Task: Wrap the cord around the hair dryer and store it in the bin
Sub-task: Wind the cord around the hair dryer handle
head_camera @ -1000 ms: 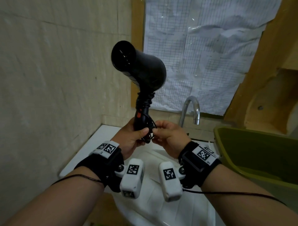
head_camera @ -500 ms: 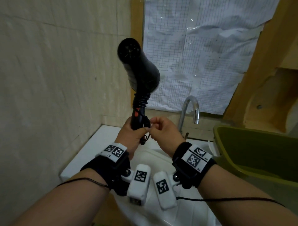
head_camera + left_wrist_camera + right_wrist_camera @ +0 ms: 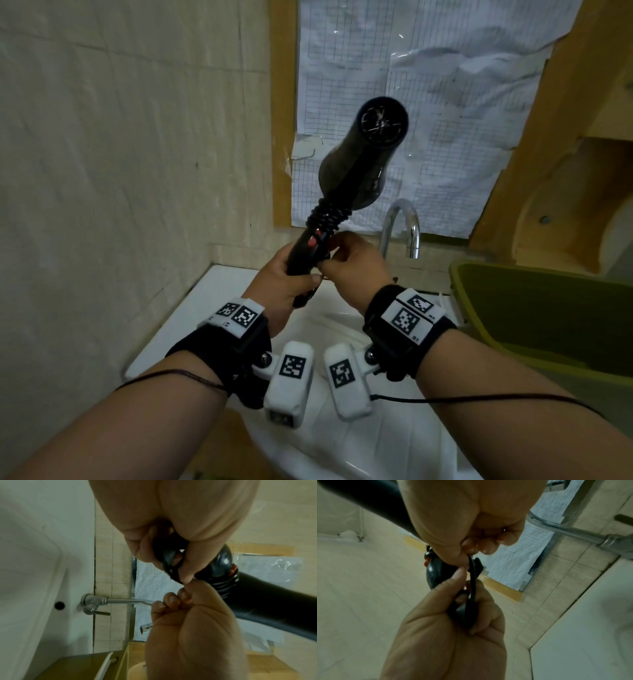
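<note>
A black hair dryer (image 3: 356, 168) is held up over the sink, its round end tilted to the upper right. The black cord (image 3: 329, 217) is coiled tightly round the top of the handle, just above the red switch (image 3: 313, 241). My left hand (image 3: 284, 281) grips the lower handle. My right hand (image 3: 356, 263) is close beside it and pinches a loop of cord (image 3: 472, 572) at the handle's base. The left wrist view shows cord loops (image 3: 171, 568) under my left thumb. The green bin (image 3: 513, 308) stands to the right.
A white sink (image 3: 212, 308) lies below my hands, with a chrome tap (image 3: 409, 222) behind them. A tiled wall closes the left side. A wooden frame with gridded paper (image 3: 428, 85) is at the back.
The dryer has swung from leaning left to leaning right, and its round end now faces up and right. Both hands have stayed together at the handle.
</note>
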### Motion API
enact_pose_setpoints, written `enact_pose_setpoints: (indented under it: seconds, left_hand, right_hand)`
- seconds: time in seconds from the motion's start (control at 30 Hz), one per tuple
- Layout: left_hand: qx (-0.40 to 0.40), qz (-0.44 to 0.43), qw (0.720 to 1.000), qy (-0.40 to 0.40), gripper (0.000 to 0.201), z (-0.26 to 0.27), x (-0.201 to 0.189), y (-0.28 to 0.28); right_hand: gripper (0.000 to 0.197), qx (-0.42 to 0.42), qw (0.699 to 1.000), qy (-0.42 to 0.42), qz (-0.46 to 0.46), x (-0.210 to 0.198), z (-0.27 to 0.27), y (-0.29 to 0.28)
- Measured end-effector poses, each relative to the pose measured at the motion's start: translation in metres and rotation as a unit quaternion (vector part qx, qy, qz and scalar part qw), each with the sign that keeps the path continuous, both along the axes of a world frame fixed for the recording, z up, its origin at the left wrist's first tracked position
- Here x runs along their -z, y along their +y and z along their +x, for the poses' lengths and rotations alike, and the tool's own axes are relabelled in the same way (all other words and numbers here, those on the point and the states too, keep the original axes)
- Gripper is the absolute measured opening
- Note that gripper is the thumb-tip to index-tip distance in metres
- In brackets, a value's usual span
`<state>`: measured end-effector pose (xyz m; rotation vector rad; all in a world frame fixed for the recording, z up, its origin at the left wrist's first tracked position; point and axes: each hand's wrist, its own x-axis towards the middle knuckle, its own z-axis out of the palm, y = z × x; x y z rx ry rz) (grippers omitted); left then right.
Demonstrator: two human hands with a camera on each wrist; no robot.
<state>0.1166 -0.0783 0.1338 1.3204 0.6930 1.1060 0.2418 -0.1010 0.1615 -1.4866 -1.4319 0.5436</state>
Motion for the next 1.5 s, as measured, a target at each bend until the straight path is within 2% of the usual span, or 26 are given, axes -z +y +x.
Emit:
enact_pose_setpoints:
  seconds: [0.13,0.37,0.43,0.6,0.7,0.93,1.03,1.1,1.17,1.23,1.27,1.33,1.4,1.5]
  left_hand:
    - [0.035,-0.004,0.999,-0.021,0.048,0.003,-0.002,0.003]
    - [0.026,-0.012,1.000,-0.011,0.044,0.007,-0.002,0.003]
    - [0.019,-0.010,1.000,0.000,0.046,0.008,-0.002,0.006]
    - [0.012,-0.010,0.999,0.038,0.048,0.008,0.003,0.008]
    - [0.012,-0.012,0.999,0.051,0.051,0.009,0.006,0.009]
    - [0.016,-0.032,0.999,0.011,0.042,0.012,0.009,0.012]
    - [0.024,-0.051,0.998,-0.034,0.041,0.012,0.010,0.016]
    - [0.026,-0.047,0.997,-0.048,0.042,0.010,0.007,0.019]
    - [0.034,-0.040,0.997,-0.051,0.042,0.008,0.005,0.023]
    - [0.039,-0.041,0.997,-0.053,0.042,0.007,0.004,0.025]
    - [0.043,-0.044,0.997,-0.056,0.041,0.007,0.005,0.025]
    - [0.051,-0.050,0.995,-0.065,0.041,0.008,0.007,0.026]
    - [0.058,-0.056,0.994,-0.068,0.040,0.009,0.009,0.028]
    - [0.062,-0.056,0.995,-0.056,0.041,0.011,0.008,0.029]
  right_hand:
    - [0.015,0.026,0.998,0.052,0.005,0.001,0.001,0.002]
    - [0.007,0.021,0.996,0.083,-0.001,0.001,0.005,0.001]
    - [0.004,0.040,0.997,0.056,0.026,-0.002,0.006,0.000]
    - [0.008,0.081,0.990,-0.100,0.061,-0.007,0.008,0.000]
    - [0.012,0.094,0.986,-0.119,0.066,-0.005,0.007,0.000]
    - [0.002,0.110,0.991,-0.051,0.062,-0.003,0.007,0.008]
    - [0.016,0.084,0.995,-0.040,0.036,-0.003,0.008,0.017]
    - [0.019,0.076,0.997,0.013,0.019,0.000,0.007,0.021]
    - [0.009,0.057,0.992,0.109,-0.003,0.001,0.008,0.022]
    - [0.018,0.017,0.982,0.179,-0.048,0.002,0.012,0.023]
    - [0.020,-0.003,0.980,0.190,-0.063,0.002,0.013,0.024]
    - [0.007,-0.025,0.979,0.191,-0.073,0.000,0.013,0.024]
    - [0.012,-0.027,0.978,0.190,-0.082,0.000,0.015,0.025]
    - [0.008,-0.038,0.973,0.205,-0.099,0.000,0.018,0.025]
